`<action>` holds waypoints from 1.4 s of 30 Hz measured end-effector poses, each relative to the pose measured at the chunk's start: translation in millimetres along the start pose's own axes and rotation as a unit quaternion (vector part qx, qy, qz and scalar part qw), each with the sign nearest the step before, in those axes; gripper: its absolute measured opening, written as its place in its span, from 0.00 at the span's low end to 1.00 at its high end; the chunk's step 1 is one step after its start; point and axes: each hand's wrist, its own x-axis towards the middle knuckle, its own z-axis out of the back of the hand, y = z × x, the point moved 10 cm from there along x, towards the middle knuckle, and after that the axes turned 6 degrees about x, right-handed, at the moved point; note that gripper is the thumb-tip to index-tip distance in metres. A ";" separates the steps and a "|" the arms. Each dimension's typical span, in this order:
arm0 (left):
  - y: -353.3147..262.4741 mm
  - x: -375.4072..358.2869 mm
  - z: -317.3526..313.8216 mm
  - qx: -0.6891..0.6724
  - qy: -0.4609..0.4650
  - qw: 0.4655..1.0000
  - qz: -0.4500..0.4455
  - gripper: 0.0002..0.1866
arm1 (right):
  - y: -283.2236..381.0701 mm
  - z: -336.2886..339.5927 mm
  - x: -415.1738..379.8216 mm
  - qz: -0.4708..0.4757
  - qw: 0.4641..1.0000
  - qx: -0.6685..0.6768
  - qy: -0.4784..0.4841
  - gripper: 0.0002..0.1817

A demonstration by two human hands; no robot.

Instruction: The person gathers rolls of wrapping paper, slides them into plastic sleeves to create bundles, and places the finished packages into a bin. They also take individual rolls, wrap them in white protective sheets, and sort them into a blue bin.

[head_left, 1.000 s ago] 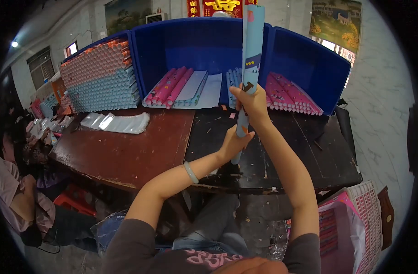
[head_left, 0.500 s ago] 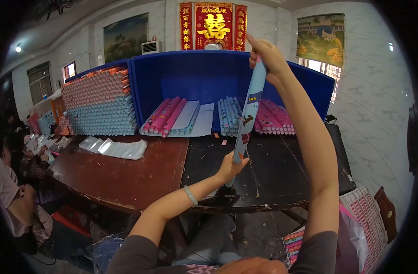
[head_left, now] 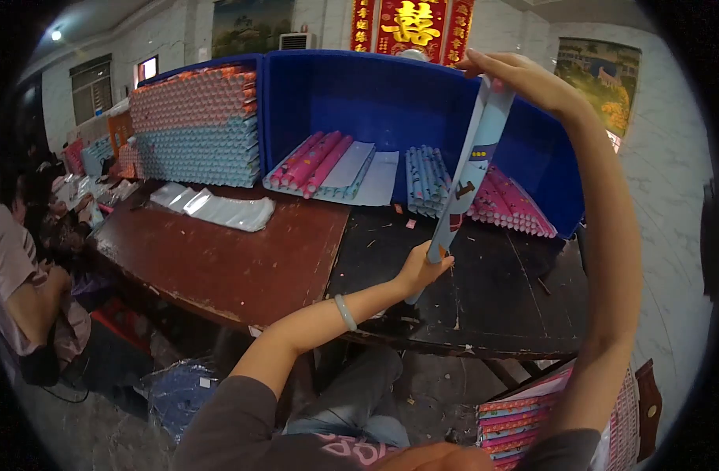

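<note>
The left hand (head_left: pixel 422 267) pinches the bottom of the long light-blue printed paper tube (head_left: pixel 465 169), held tilted above the dark wooden table (head_left: pixel 485 290); the right hand (head_left: pixel 524 74) pinches its top. Loosened fingers could let it unroll.

Long light-blue printed paper roll (head_left: pixel 468 173), tilted near upright, held at both ends above the table.

Blue bins (head_left: pixel 375 94) hold pink rolls (head_left: pixel 316 161); clear bags (head_left: pixel 218 208) on brown table (head_left: pixel 241 267); seated person (head_left: pixel 18 298) far left.
</note>
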 end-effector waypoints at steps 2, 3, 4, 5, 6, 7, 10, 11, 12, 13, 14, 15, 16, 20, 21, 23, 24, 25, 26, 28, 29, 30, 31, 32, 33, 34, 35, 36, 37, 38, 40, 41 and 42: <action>-5.2 -2.7 3.1 -0.021 -0.002 1.000 -0.001 0.12 | 2.1 1.1 0.7 0.007 1.000 0.003 0.006 0.43; -9.3 -3.1 4.9 -0.040 0.011 0.999 -0.010 0.11 | -12.3 11.0 -0.2 -0.014 0.999 -0.015 -0.043 0.40; -5.0 1.2 11.2 -0.036 -0.004 0.999 -0.005 0.11 | -9.1 17.9 -6.4 0.006 0.998 -0.004 -0.068 0.39; -16.5 6.5 19.7 0.004 -0.031 0.996 -0.085 0.12 | -2.1 27.8 -16.6 0.026 0.995 0.008 -0.092 0.38; -29.4 8.0 30.3 0.046 -0.054 0.984 -0.164 0.12 | 7.6 44.3 -27.2 0.079 0.981 -0.060 -0.168 0.38; -29.4 16.8 34.3 0.045 0.001 0.991 -0.122 0.13 | 21.4 57.7 -42.3 0.127 0.953 -0.126 -0.242 0.37; -43.5 25.0 61.1 0.133 0.089 0.985 -0.061 0.12 | 97.7 1.2 -94.1 0.188 0.845 -0.474 -0.160 0.36; -38.7 31.0 70.5 0.211 0.089 0.970 -0.079 0.12 | 101.5 -31.5 -102.7 0.175 0.886 -0.421 -0.078 0.40; -32.6 34.5 78.1 0.290 0.090 0.948 -0.096 0.13 | 96.6 -64.0 -110.3 0.154 0.914 -0.376 -0.014 0.42; -33.9 29.2 85.6 0.313 0.112 0.940 -0.075 0.13 | 84.2 -98.0 -118.0 0.130 0.935 -0.326 0.049 0.43; -32.7 22.9 92.6 0.371 0.119 0.919 -0.064 0.13 | 67.7 -127.0 -126.7 0.123 0.943 -0.300 0.074 0.45; -29.0 17.1 98.2 0.427 0.126 0.894 -0.053 0.12 | 49.1 -156.7 -134.4 0.116 0.950 -0.273 0.099 0.46; -20.7 12.2 102.5 0.468 0.133 0.873 -0.032 0.10 | 39.5 -179.2 -140.8 0.135 0.944 -0.291 0.083 0.42; 8.2 -15.1 116.4 0.541 0.190 0.819 -0.024 0.09 | -3.1 -262.4 -156.2 0.146 0.954 -0.257 0.045 0.31; 15.1 -20.3 120.2 0.551 0.217 0.806 -0.008 0.09 | -9.1 -276.8 -157.9 0.129 0.962 -0.237 0.049 0.30; 29.9 -28.7 129.4 0.556 0.260 0.789 0.014 0.10 | -4.0 -293.5 -161.8 0.155 0.973 -0.173 0.015 0.29; 35.2 -29.0 135.0 0.558 0.260 0.788 0.016 0.10 | -5.8 -302.5 -163.8 0.161 0.975 -0.155 0.003 0.28; 40.7 -31.5 136.1 0.547 0.282 0.788 0.021 0.11 | -3.5 -304.5 -163.0 0.153 0.982 -0.113 -0.003 0.27; 46.9 -34.5 135.8 0.533 0.306 0.788 0.027 0.12 | -3.5 -308.8 -161.2 0.149 0.983 -0.109 -0.004 0.27; 53.3 -34.0 138.2 0.515 0.323 0.794 0.031 0.15 | -13.1 -315.4 -156.4 0.121 0.991 -0.054 -0.009 0.26; 56.0 -35.3 136.6 0.496 0.334 0.801 0.035 0.19 | -18.4 -319.0 -155.5 0.113 0.992 -0.053 -0.007 0.26; 61.5 -38.9 134.5 0.493 0.342 0.800 0.032 0.19 | -25.1 -323.1 -154.5 0.099 0.995 -0.023 0.000 0.26; 58.9 -38.9 131.7 0.497 0.318 0.807 -0.023 0.19 | -31.7 -326.8 -154.5 0.087 0.996 0.006 0.006 0.26; 55.2 -39.7 129.7 0.500 0.293 0.811 -0.078 0.19 | -36.6 -330.8 -155.2 0.079 0.997 0.006 0.006 0.26; 62.7 -43.9 128.1 0.498 0.299 0.810 -0.081 0.19 | -42.8 -338.5 -155.5 0.061 0.997 0.035 0.024 0.26; 55.1 -48.7 124.8 0.487 0.272 0.817 -0.146 0.19 | -47.2 -344.3 -155.7 0.043 0.996 0.065 0.042 0.26; 47.6 -54.0 122.6 0.473 0.242 0.821 -0.209 0.18 | -50.0 -346.4 -155.8 0.038 0.996 0.065 0.042 0.26; 54.1 -56.8 120.9 0.483 0.242 0.814 -0.214 0.19 | -53.1 -351.5 -156.0 0.029 0.993 0.095 0.056 0.26; 59.1 -59.0 118.8 0.480 0.245 0.814 -0.214 0.19 | -56.2 -356.9 -156.3 0.021 0.989 0.125 0.071 0.25; 55.1 -60.9 120.0 0.484 0.210 0.813 -0.248 0.21 | -59.5 -360.0 -156.0 0.018 0.989 0.127 0.072 0.25; 50.8 -65.4 119.8 0.485 0.177 0.810 -0.279 0.22 | -67.6 -365.7 -153.4 0.001 0.985 0.154 0.071 0.23; 51.7 -65.1 121.0 0.485 0.169 0.816 -0.263 0.22 | -70.6 -368.2 -152.0 -0.001 0.985 0.157 0.072 0.23; 53.1 -64.2 122.8 0.485 0.161 0.823 -0.247 0.23 | -72.6 -367.6 -151.6 0.005 0.984 0.168 0.061 0.23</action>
